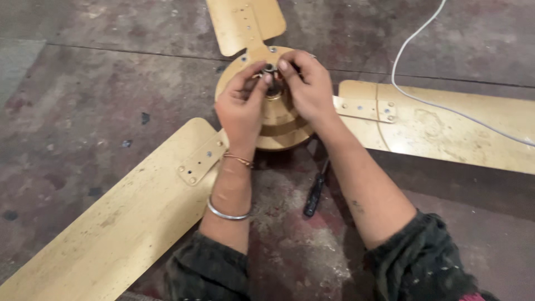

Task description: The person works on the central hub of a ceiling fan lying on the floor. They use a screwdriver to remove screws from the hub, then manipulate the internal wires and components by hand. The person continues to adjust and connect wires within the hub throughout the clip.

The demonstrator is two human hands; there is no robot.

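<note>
A yellowish ceiling fan lies on the floor, its round motor housing (281, 125) under both my hands. My left hand (242, 106) and my right hand (309, 83) pinch the small dark metal shaft part (270, 69) at the hub's centre with their fingertips. Three blades spread out: one toward the near left (117, 223), one to the right (451, 128), one to the far side (245, 22). My left wrist carries a silver bangle and a thin bracelet.
A dark-handled screwdriver (315, 192) lies on the stained concrete floor between my forearms. A white cable (412, 95) runs from the top right across the right blade. Small dark bits dot the floor at left.
</note>
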